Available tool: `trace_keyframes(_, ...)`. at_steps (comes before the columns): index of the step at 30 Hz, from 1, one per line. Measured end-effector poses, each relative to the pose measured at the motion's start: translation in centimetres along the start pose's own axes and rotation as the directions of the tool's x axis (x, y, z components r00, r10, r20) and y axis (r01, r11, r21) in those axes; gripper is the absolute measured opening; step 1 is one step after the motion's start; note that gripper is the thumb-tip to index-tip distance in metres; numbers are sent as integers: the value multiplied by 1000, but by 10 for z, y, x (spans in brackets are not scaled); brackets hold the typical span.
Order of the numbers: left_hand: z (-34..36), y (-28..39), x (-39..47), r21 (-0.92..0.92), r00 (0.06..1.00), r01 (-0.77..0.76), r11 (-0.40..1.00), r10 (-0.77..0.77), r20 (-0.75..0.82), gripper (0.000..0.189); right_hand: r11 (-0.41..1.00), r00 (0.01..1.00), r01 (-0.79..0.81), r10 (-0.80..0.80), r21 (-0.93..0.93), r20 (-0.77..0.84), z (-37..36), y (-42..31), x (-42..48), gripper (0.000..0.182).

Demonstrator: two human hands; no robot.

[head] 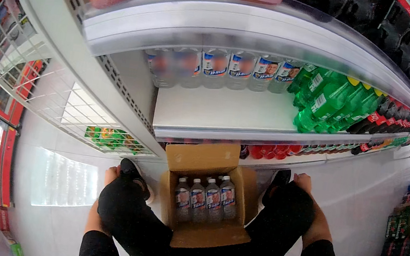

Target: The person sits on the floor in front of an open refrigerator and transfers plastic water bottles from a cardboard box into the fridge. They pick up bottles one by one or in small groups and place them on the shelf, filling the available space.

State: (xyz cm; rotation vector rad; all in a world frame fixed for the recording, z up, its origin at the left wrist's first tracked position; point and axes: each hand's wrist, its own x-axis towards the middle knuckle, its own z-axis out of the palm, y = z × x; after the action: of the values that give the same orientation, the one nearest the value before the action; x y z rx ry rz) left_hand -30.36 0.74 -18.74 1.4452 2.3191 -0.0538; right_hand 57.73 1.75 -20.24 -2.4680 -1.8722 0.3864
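My left hand (112, 174) is beside my left knee and shoe, mostly hidden behind the leg. On the other side my right hand (302, 180) rests at my right knee, fingers curled; whether it grips the trouser cloth cannot be told. Between my feet stands an opened cardboard box (202, 157) with clear plastic bottles (212, 200) upright in it, white-capped and labelled. Ahead, a white shelf (223, 109) bears a row of similar clear bottles (214, 68) at its back left and green soda bottles (323, 106) at its right.
A higher shelf edge (244, 22) overhangs the row. Dark cola bottles (385, 121) continue rightward, and red drink bottles (275, 151) stand on the lowest shelf. A white wire rack (56, 86) is at left. Stacked goods (400, 228) stand on the floor at far right.
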Motion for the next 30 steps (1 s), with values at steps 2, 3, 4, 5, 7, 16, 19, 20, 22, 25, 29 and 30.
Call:
trace_keyframes(2, 4, 1, 3, 23, 1000, -1, 1000, 1, -5, 36, 996, 1000, -10, 12, -89, 21, 10, -3, 3, 51)
trace_keyframes(3, 3, 2, 2, 23, 1000, 3, 1000, -3, -3, 36, 991, 999, -11, 15, -130, 32, 18, -6, 3, 51)
trace_keyframes(4, 6, 5, 1, 21, 1000, 0, 1000, 0, 6, 36, 992, 991, -109, 114, -66, 68, 26, 4, -2, 50)
trace_keyframes(5, 9, 6, -1, 13, 1000, -1, 1000, 1, 7, 36, 978, 972, -208, 207, -4, 111, 31, 15, -7, 50)
trace_keyframes(7, 8, 11, -3, 13, 1000, -11, 1000, 11, -11, 36, 925, 921, -370, 353, 87, 164, 44, 34, -18, 49)
trace_keyframes(16, 32, 15, -102, -115, 970, -56, 992, 27, -242, 35, 847, 858, -511, 494, 144, 139, 72, 42, -68, 48)
trace_keyframes(19, 43, 15, -130, -170, 962, -44, 984, -5, -274, 35, 841, 853, -521, 505, 150, 133, 71, 42, -73, 48)
trace_keyframes(20, 47, 16, -134, -180, 961, -45, 983, -7, -276, 35, 836, 850, -525, 509, 156, 133, 72, 44, -77, 48)
trace_keyframes(22, 53, 16, -144, -194, 963, -39, 980, -15, -269, 34, 830, 844, -535, 520, 157, 131, 72, 47, -87, 48)
trace_keyframes(25, 55, 16, -155, -231, 962, -21, 973, -43, -271, 34, 823, 841, -541, 525, 171, 132, 72, 48, -85, 48)
trace_keyframes(29, 55, 12, -165, -247, 963, -1, 969, -66, -261, 34, 816, 836, -549, 532, 180, 135, 73, 50, -98, 47)
trace_keyframes(30, 55, 12, -169, -250, 962, -1, 968, -67, -265, 34, 821, 840, -543, 527, 177, 130, 72, 51, -96, 47)
